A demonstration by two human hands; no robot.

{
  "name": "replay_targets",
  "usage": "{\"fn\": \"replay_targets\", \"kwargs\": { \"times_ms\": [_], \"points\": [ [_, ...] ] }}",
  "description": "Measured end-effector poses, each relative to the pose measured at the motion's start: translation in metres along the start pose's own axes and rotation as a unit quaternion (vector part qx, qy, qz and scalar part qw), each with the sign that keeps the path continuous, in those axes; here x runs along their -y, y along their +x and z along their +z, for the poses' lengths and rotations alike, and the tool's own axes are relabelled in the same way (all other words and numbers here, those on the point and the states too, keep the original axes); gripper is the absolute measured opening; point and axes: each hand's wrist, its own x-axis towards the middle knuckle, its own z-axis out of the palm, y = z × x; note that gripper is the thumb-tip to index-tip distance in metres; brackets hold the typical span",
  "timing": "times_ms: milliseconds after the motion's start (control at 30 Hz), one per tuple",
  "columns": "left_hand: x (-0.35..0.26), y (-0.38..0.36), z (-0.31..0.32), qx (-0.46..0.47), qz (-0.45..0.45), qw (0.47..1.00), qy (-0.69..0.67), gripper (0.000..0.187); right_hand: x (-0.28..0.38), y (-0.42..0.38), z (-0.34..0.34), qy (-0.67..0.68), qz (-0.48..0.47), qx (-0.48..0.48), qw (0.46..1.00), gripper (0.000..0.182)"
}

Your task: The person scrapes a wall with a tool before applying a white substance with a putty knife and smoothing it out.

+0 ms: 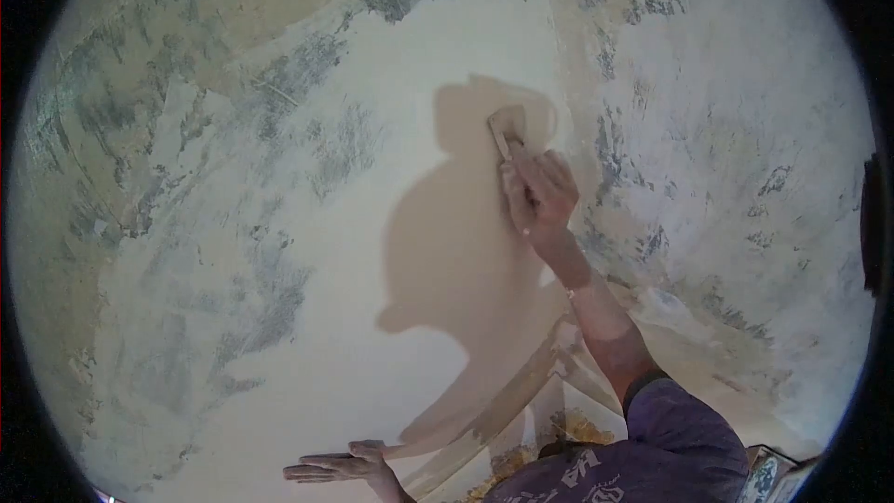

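Observation:
My right hand (542, 188) is raised against the plastered surface (419, 65), fingers wrapped round a putty knife (507, 123). Its small pale blade lies at or close to the smooth whitish plaster; exact contact is hard to make out. Lower down on the left, my left hand (337, 466) is stretched out sideways with its fingers extended, holding nothing. It rests on or very near the same surface. A large shadow (447, 242) of head, arm and tool falls across the plaster between the two hands.
Rough grey patches (279, 317) cover the left of the surface, with another mottled area (745, 112) at the right. A corner edge (559, 335) runs near the bottom. A dark object (872, 224) sits at the far right. My purple shirt (680, 433) fills the lower right.

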Motion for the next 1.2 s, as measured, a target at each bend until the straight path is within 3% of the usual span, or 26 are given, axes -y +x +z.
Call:
{"fn": "replay_targets", "kwargs": {
  "times_ms": [167,267,333,400,467,533,567,633,700,800,900,1000,1067,1133,1167,1200],
  "points": [
    [0.004,-0.006,0.004,0.004,-0.019,1.0,0.002,0.077,0.004,-0.013,0.005,-0.018,-0.18,-0.001,0.984,0.023],
    [0.004,-0.006,0.003,0.004,-0.018,1.0,0.002,0.077,-0.007,0.001,-0.001,-0.008,0.071,-0.018,0.997,0.02],
    [0.002,-0.004,0.003,-0.003,-0.011,1.0,-0.004,0.077,-0.013,-0.006,0.004,-0.025,0.052,-0.015,0.998,0.014],
    [0.001,-0.003,0.005,-0.008,-0.01,1.0,-0.008,0.077,-0.005,-0.005,-0.006,-0.003,-0.113,0.029,0.993,0.022],
    [0.003,-0.004,0.005,-0.007,-0.01,1.0,-0.009,0.077,-0.026,-0.002,-0.003,-0.006,-0.138,-0.023,0.99,0.025],
    [0.005,-0.006,0.005,-0.002,-0.01,1.0,-0.006,0.077,-0.028,0.0,-0.002,-0.041,-0.033,-0.036,0.998,0.025],
    [0.005,-0.007,0.004,0.002,-0.011,1.0,-0.004,0.077,-0.02,0.004,-0.003,-0.075,0.084,-0.024,0.993,0.024],
    [0.002,-0.005,0.006,-0.003,-0.011,1.0,-0.001,0.076,-0.016,0.006,-0.002,-0.09,0.115,-0.02,0.989,0.023],
    [-0.001,-0.002,0.006,-0.006,-0.009,1.0,0.002,0.076,-0.018,0.002,0.001,-0.055,-0.05,-0.034,0.997,0.021],
    [0.001,-0.003,0.003,-0.003,-0.005,1.0,0.003,0.076,-0.021,-0.008,0.006,-0.032,0.195,-0.036,0.98,0.008],
    [0.003,-0.004,0.003,0.003,-0.012,1.0,-0.002,0.077,-0.011,-0.005,0.012,-0.034,0.055,-0.063,0.996,0.007],
    [0.001,-0.004,0.001,0.006,-0.013,1.0,-0.003,0.077,0.006,0.014,0.011,-0.007,-0.165,-0.025,0.986,0.015],
    [0.002,-0.003,0.003,-0.003,-0.009,1.0,-0.004,0.077,-0.012,0.019,0.015,-0.013,-0.096,-0.066,0.993,0.018],
    [0.005,-0.006,0.004,0.005,-0.016,1.0,-0.01,0.077,-0.004,0.034,0.011,-0.015,0.135,-0.061,0.989,0.022],
    [0.004,-0.007,0.004,0.008,-0.021,1.0,-0.014,0.077,0.004,0.035,0.016,0.002,0.128,-0.087,0.988,0.026],
    [0.004,-0.007,0.004,0.01,-0.021,1.0,-0.015,0.077,0.004,0.034,0.015,-0.007,0.006,-0.064,0.998,0.021]
  ]
}}
